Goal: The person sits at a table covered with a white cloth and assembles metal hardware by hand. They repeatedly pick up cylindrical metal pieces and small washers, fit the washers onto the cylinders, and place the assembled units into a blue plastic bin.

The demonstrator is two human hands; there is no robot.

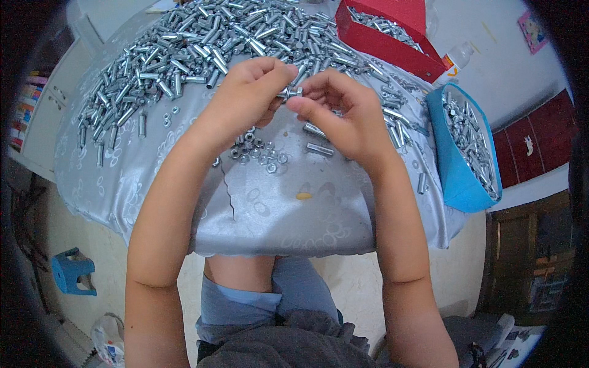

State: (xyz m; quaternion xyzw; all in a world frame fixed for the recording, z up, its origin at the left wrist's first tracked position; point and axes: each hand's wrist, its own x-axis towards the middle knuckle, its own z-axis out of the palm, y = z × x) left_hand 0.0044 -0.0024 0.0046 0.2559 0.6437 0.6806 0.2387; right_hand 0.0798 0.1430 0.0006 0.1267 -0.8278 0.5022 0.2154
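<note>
A small silver metal bolt (286,94) with a hex-shaped end is held between my two hands over the tablecloth. My left hand (254,89) is closed, its thumb and fingers pinching the bolt. From the other side, the thumb and curled fingers of my right hand (343,113) close round the hex end. Part of the bolt is hidden by the fingers. Below my left hand lies a little group of loose hex nuts (261,153) and washers. Metal sleeves (319,149) lie under my right hand. A large heap of silver sleeve bolts (202,40) spreads beyond both hands.
A shiny grey patterned tablecloth (276,214) covers the table. At the back right stands a red box (392,40) of metal parts, with a white bottle (455,58) beside it. A blue bin (464,147) of bolts sits at the right edge. A blue stool (72,272) stands on the floor at left.
</note>
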